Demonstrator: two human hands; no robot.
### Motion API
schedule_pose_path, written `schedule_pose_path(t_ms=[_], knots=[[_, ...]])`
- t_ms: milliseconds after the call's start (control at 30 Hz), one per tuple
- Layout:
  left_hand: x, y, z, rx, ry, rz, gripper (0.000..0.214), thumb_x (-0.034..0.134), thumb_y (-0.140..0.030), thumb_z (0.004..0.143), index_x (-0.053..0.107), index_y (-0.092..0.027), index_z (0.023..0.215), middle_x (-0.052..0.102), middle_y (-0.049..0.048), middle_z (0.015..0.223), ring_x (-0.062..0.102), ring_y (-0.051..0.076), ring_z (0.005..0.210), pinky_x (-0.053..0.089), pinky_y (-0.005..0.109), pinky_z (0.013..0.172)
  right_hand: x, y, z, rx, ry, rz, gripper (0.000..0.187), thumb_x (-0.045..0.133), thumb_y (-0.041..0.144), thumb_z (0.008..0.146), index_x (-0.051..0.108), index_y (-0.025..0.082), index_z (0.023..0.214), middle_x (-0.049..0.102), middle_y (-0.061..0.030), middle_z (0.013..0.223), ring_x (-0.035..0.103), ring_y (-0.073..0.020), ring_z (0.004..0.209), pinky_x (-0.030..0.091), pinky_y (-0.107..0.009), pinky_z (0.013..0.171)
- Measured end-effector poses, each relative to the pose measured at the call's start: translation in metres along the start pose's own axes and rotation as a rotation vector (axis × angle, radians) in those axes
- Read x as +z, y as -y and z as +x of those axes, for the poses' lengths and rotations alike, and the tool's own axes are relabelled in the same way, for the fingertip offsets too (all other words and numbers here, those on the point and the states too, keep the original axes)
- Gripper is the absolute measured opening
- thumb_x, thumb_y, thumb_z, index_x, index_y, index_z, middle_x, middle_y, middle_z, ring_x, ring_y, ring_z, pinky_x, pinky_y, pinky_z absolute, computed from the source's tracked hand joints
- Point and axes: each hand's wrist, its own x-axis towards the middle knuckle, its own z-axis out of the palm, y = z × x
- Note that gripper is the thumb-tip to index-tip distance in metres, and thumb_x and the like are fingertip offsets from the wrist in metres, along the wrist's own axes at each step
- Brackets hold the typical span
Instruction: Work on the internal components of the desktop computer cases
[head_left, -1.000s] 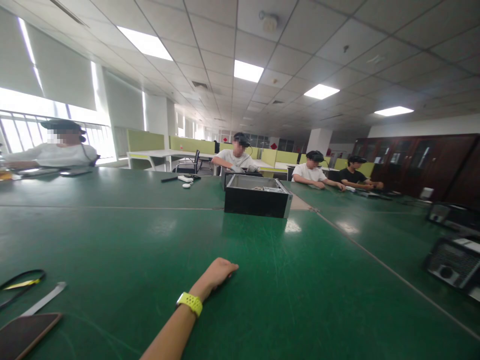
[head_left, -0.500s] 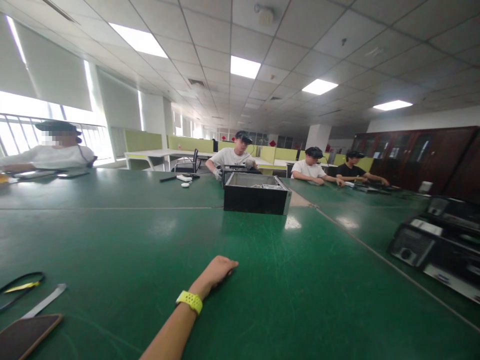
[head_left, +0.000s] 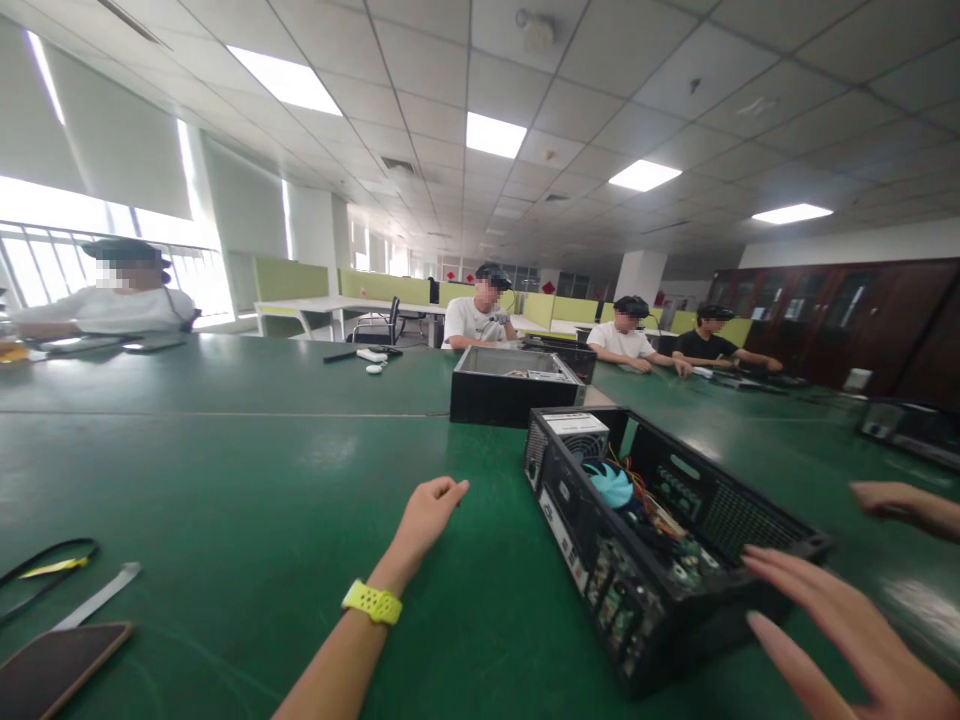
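Note:
An open black computer case (head_left: 660, 520) lies on the green table (head_left: 247, 500) just right of centre, with a blue fan (head_left: 609, 483) and coloured wires showing inside. My right hand (head_left: 832, 630) is at the bottom right with its fingers stretched out, fingertips on the case's near corner. My left hand (head_left: 431, 505), with a yellow band (head_left: 373, 602) on its wrist, rests open on the table, a little left of the case and apart from it. Another person's hand (head_left: 896, 500) reaches in at the right edge, beyond the case.
A second open black case (head_left: 510, 390) stands farther back at centre. A phone (head_left: 56, 665), a white strip (head_left: 97, 597) and a black strap (head_left: 45, 560) lie at the near left. Several people sit at the table's far side and left end.
The open computer case has slid in from the right to just in front of me. My right hand and another person's hand have come into view. My left hand shifted slightly.

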Motion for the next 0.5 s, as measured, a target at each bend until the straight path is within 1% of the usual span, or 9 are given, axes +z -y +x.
schedule_pose_path(t_ms=[67, 100, 133, 167, 233, 300, 367, 433, 500], knots=[[-0.005, -0.013, 0.0, 0.067, -0.021, 0.007, 0.046, 0.05, -0.059, 0.071, 0.041, -0.017, 0.055, 0.033, -0.0052, 0.051, 0.032, 0.009, 0.051, 0.026, 0.022, 0.05, 0.015, -0.001, 0.024, -0.092, 0.119, -0.038, 0.035, 0.052, 0.043, 0.083, 0.056, 0.025, 0.112, 0.061, -0.0022, 0.113, 0.058, -0.0172, 0.1, 0.045, -0.028, 0.083], [-0.007, -0.019, -0.001, 0.082, -0.02, 0.007, 0.045, 0.049, -0.058, 0.073, 0.042, -0.017, 0.055, 0.033, -0.0051, 0.051, 0.032, 0.009, 0.051, 0.026, 0.023, 0.051, 0.024, -0.001, 0.033, -0.146, 0.157, -0.05, 0.027, 0.05, 0.04, 0.085, 0.059, 0.025, 0.106, 0.064, -0.001, 0.104, 0.06, -0.0142, 0.092, 0.046, -0.024, 0.077], [-0.009, -0.026, -0.003, 0.087, -0.014, 0.003, 0.045, 0.048, -0.058, 0.074, 0.042, -0.017, 0.056, 0.034, -0.005, 0.051, 0.032, 0.009, 0.051, 0.027, 0.023, 0.051, 0.032, -0.001, 0.04, -0.19, 0.169, -0.054, 0.019, 0.049, 0.036, 0.086, 0.061, 0.024, 0.094, 0.066, 0.0003, 0.09, 0.061, -0.0117, 0.081, 0.045, -0.023, 0.07], [-0.01, -0.032, -0.005, 0.088, -0.006, -0.001, 0.044, 0.048, -0.058, 0.075, 0.042, -0.017, 0.056, 0.034, -0.0049, 0.05, 0.032, 0.009, 0.051, 0.027, 0.023, 0.051, 0.04, 0.0, 0.043, -0.216, 0.151, -0.057, 0.018, 0.048, 0.032, 0.086, 0.061, 0.022, 0.079, 0.064, 0.0015, 0.074, 0.058, -0.0098, 0.068, 0.042, -0.022, 0.063], [-0.01, -0.044, -0.01, 0.099, 0.015, -0.006, 0.044, 0.047, -0.057, 0.076, 0.043, -0.017, 0.057, 0.034, -0.0048, 0.05, 0.032, 0.009, 0.05, 0.028, 0.023, 0.051, 0.053, 0.001, 0.042, -0.243, 0.052, -0.051, 0.03, 0.049, 0.026, 0.085, 0.05, 0.019, 0.056, 0.048, 0.0033, 0.052, 0.045, -0.0077, 0.049, 0.034, -0.025, 0.054], [-0.007, -0.057, -0.016, 0.135, 0.039, -0.004, 0.043, 0.046, -0.055, 0.078, 0.044, -0.017, 0.057, 0.036, -0.0043, 0.051, 0.034, 0.009, 0.051, 0.029, 0.023, 0.051, 0.059, 0.004, 0.038, -0.266, -0.045, -0.019, 0.035, 0.052, 0.021, 0.082, 0.039, 0.018, 0.049, 0.036, 0.0044, 0.047, 0.033, -0.0068, 0.045, 0.027, -0.027, 0.052], [-0.001, -0.072, -0.02, 0.205, 0.083, 0.015, 0.042, 0.045, -0.052, 0.081, 0.047, -0.016, 0.058, 0.041, -0.0031, 0.054, 0.037, 0.01, 0.054, 0.031, 0.023, 0.053, 0.059, 0.01, 0.034, -0.289, -0.067, 0.012, 0.034, 0.053, 0.018, 0.079, 0.039, 0.018, 0.049, 0.034, 0.0046, 0.048, 0.03, -0.0066, 0.046, 0.025, -0.027, 0.052], [0.007, -0.089, -0.022, 0.314, 0.161, 0.073, 0.039, 0.044, -0.047, 0.083, 0.053, -0.015, 0.062, 0.05, -0.0008, 0.06, 0.044, 0.012, 0.06, 0.035, 0.024, 0.058, 0.054, 0.021, 0.032, -0.296, -0.066, 0.042, 0.032, 0.053, 0.015, 0.078, 0.039, 0.018, 0.049, 0.033, 0.0046, 0.049, 0.03, -0.0066, 0.047, 0.024, -0.028, 0.053], [0.015, -0.106, -0.024, 0.482, 0.277, 0.174, 0.034, 0.044, -0.043, 0.085, 0.062, -0.016, 0.077, 0.06, 0.0025, 0.076, 0.051, 0.015, 0.073, 0.038, 0.026, 0.069, 0.044, 0.033, 0.029, -0.307, -0.067, 0.074, 0.031, 0.052, 0.013, 0.077, 0.039, 0.018, 0.049, 0.033, 0.0043, 0.049, 0.031, -0.0068, 0.047, 0.023, -0.028, 0.053]])
